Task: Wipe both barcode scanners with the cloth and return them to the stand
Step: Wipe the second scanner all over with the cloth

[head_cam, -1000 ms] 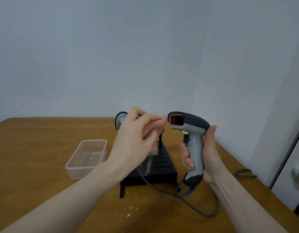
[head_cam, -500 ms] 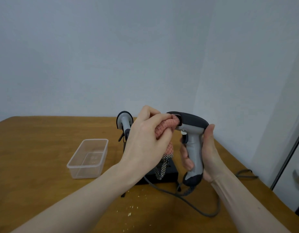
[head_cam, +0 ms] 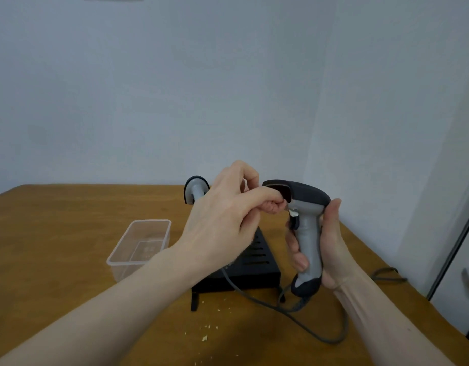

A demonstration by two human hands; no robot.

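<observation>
My right hand [head_cam: 325, 244] grips the handle of a grey and black barcode scanner [head_cam: 306, 207], held upright above the table with its window facing left. My left hand [head_cam: 225, 220] is curled round a pink cloth [head_cam: 271, 207] and presses it against the scanner's front, just under the window. Most of the cloth is hidden inside the fist. A second grey scanner [head_cam: 195, 192] sits in the black stand [head_cam: 254, 270] behind my left hand, only its head showing.
A clear plastic box [head_cam: 141, 247] stands left of the stand on the wooden table [head_cam: 56, 247]. A grey cable [head_cam: 315, 336] loops across the table below the held scanner. Crumbs [head_cam: 204, 338] lie near the front. A wall rises on the right.
My left hand brought the cloth rightward onto the scanner's front, then slid it down from the window to just beneath it. The right hand kept the scanner almost still.
</observation>
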